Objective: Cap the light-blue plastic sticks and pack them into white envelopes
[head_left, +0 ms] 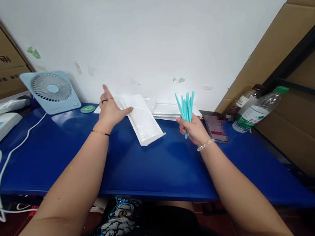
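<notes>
step: bagging, pickup stage | right hand [192, 130] fingers closed around teal sticks [186, 107], held upright above blue surface [152, 163] | left hand [110, 109] fingers spread, flat on clear pouch [142, 120] lying mid-surface | next, likely: pouch mouth must be opened, sticks aligned with it

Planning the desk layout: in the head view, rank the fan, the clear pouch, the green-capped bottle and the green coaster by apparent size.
1. fan
2. clear pouch, close to the fan, so that order is unsure
3. green-capped bottle
4. green coaster
</notes>
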A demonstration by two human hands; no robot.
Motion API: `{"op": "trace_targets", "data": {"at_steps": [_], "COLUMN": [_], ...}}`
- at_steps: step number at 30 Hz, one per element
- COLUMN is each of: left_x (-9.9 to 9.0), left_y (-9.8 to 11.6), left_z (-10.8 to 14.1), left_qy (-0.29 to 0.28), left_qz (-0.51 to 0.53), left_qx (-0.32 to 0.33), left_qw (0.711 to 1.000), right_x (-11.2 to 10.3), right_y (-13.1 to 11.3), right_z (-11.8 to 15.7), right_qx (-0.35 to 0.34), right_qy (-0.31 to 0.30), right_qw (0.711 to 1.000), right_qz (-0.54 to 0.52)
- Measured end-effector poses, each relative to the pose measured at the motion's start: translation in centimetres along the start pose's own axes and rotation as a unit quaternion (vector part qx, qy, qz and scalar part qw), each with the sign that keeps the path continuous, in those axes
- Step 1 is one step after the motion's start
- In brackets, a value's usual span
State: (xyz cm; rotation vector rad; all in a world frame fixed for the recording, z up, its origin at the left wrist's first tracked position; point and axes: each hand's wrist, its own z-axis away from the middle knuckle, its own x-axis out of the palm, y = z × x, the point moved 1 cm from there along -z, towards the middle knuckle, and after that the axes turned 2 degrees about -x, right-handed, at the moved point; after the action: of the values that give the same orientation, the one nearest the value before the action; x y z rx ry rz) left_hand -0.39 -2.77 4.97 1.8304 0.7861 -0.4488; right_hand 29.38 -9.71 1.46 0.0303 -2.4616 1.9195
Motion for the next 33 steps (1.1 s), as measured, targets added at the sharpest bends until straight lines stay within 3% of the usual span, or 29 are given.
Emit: {"op": "trace_targets", "data": {"at_steps": [2, 4, 6, 11, 13, 16, 21, 25, 29, 31, 33], "left_x": [0.0, 0.8, 2.2, 6.2, 7.3, 8.1, 7.0, 5.3, 4.3, 4.1, 3.9], "left_y": [0.1, 0.4, 0.8, 2.4, 2.9, 3.7, 4.9, 5.3, 5.4, 5.6, 5.9], "left_z": [0.4, 1.2, 2.2, 4.1, 4.4, 4.4, 4.8, 4.9, 4.7, 4.7, 4.7], "left_qy": [-0.093, -0.237, -0.311, -0.24, -0.255, -0.298, -0.31, -0.303, -0.334, -0.332, -0.323], "left_qz": [-0.136, -0.23, -0.292, -0.344, -0.345, -0.349, -0.334, -0.266, -0.181, -0.138, -0.096], "left_qx": [0.114, 0.21, 0.259, 0.345, 0.375, 0.377, 0.346, 0.339, 0.273, 0.246, 0.232], "left_qw": [0.98, 0.921, 0.867, 0.84, 0.822, 0.804, 0.82, 0.85, 0.884, 0.9, 0.913], "right_x": [-0.5, -0.8, -0.8, -0.1, -0.2, -1.3, -3.0, -3.4, -2.8, -2.0, -1.0], "right_y": [-0.1, -0.3, -0.6, -1.1, -1.2, -1.3, -1.6, -2.0, -3.0, -3.9, -5.0], "right_z": [0.0, 0.1, 0.4, 1.0, 0.9, 0.8, 0.7, 0.7, 0.7, 0.6, 0.4], "right_qx": [0.007, 0.02, 0.034, -0.021, -0.047, -0.024, 0.021, 0.011, -0.019, -0.045, -0.07], "right_qy": [-0.014, -0.058, -0.134, -0.313, -0.348, -0.387, -0.408, -0.376, -0.339, -0.315, -0.286], "right_qw": [0.999, 0.995, 0.981, 0.895, 0.855, 0.813, 0.783, 0.774, 0.757, 0.726, 0.671], "right_qz": [0.03, 0.073, 0.136, 0.317, 0.38, 0.436, 0.469, 0.51, 0.559, 0.61, 0.681]}}
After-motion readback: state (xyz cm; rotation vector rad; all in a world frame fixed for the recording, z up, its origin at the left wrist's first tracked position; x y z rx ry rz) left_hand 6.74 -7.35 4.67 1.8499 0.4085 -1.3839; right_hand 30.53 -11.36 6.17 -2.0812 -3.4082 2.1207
